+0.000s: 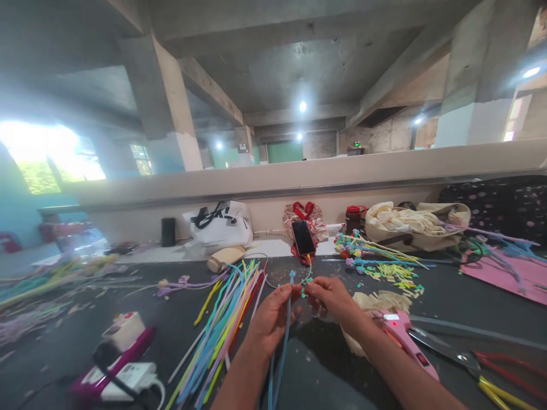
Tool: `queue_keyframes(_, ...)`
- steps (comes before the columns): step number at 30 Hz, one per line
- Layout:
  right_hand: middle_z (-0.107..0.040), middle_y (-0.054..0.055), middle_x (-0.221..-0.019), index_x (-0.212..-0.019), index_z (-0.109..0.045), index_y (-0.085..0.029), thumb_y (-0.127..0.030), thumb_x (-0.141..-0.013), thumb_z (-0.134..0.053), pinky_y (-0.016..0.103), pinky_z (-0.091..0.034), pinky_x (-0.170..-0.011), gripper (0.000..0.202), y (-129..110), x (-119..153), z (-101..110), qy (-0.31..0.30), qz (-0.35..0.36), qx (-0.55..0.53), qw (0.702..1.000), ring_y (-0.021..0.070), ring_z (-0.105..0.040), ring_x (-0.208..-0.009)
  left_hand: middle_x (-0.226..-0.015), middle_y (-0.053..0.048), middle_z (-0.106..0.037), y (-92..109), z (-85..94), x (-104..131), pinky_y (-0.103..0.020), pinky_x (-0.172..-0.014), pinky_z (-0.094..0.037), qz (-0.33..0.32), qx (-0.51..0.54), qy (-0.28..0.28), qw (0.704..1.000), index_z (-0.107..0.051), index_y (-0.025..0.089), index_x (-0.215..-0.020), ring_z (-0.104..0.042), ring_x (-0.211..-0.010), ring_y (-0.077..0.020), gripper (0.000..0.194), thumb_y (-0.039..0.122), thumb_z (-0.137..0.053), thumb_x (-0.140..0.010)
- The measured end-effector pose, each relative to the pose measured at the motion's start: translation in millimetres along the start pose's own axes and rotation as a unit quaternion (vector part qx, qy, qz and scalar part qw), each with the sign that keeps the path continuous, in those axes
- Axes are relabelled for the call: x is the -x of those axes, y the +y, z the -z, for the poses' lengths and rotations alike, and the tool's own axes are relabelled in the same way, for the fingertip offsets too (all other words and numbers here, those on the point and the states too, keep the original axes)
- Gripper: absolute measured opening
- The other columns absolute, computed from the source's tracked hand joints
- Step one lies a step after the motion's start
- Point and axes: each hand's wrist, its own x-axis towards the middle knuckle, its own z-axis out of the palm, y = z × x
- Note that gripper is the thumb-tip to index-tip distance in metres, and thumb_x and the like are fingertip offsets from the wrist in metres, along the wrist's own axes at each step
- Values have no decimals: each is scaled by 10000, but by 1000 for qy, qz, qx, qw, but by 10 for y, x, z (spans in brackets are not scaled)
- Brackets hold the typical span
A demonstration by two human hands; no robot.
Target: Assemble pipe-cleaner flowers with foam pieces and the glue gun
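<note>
Well out to the left of the left hand [271,320] sat a magenta plastic power strip [142,343]; nearer, just beside that hand, fanned a bundle of long, multicoloured fuzzy stems [231,330]. The left hand pinched a long pale-blue fuzzy stem [285,340], which ran toward the wearer. Just right of it, a small green fuzzy piece [304,291] was held at the fingertips of the right hand [334,300]. The step in hand looked like bringing green piece and blue stem together, apparently calling for steady fingertips next. Right of the right hand lay short yellow fuzzy pieces [395,272], a pink plastic glue gun [409,343] and red-and-yellow-handled metal scissors [464,357].
</note>
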Motion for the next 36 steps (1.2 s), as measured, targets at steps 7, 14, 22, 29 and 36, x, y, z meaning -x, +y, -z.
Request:
queue_keyframes(7, -565, -30, -543, -669, -533, -148, -344, -640, -552, 161, -323, -381, 198, -48, 94, -250, -46, -20, -71, 996, 73, -504, -445, -578, 15, -589, -37, -77, 6, -223, -532, -433, -22, 26, -9, 999, -593, 145, -687, -541, -494, -94, 140, 205, -671, -587)
queue_keyframes(14, -586, -16, -607, -703, -490, -162, -341, -649, -544, 159, -323, -382, 195, -149, 151, -208, -56, -66, -154, 984, 82, -541, -471, -597, 5, -595, -22, -68, -9, -218, -498, -417, -50, 7, -17, 999, -605, 136, -719, -545, -502, -101, 180, 229, -677, -583)
queue_keyframes(22, -467, -68, -425, -576, -502, -145, -366, -630, -582, 155, -209, -323, 241, -41, 95, -224, -70, -23, -113, 991, 25, -363, -317, -656, -4, -614, -6, -35, -10, -207, -514, -426, -72, -10, 20, 997, -625, 148, -757, -553, -554, -99, 190, 247, -666, -601)
queue_keyframes(29, -414, -82, -335, -512, -483, -157, -299, -621, -543, 171, -173, -297, 189, -53, 86, -192, -81, -21, -30, 996, 29, -288, -265, -704, 1, -629, 88, 1, 30, -210, -603, -425, -95, -13, 67, 993, -649, 165, -727, -559, -659, -95, 166, 224, -688, -577)
queue_keyframes(36, -422, -74, -356, -521, -509, -158, -266, -638, -512, 173, -179, -326, 159, -23, 101, -197, -107, -9, 21, 994, 40, -295, -300, -663, 6, -632, 53, 41, -6, -207, -566, -420, -75, -47, 59, 994, -620, 157, -751, -566, -593, -94, 224, 225, -705, -555)
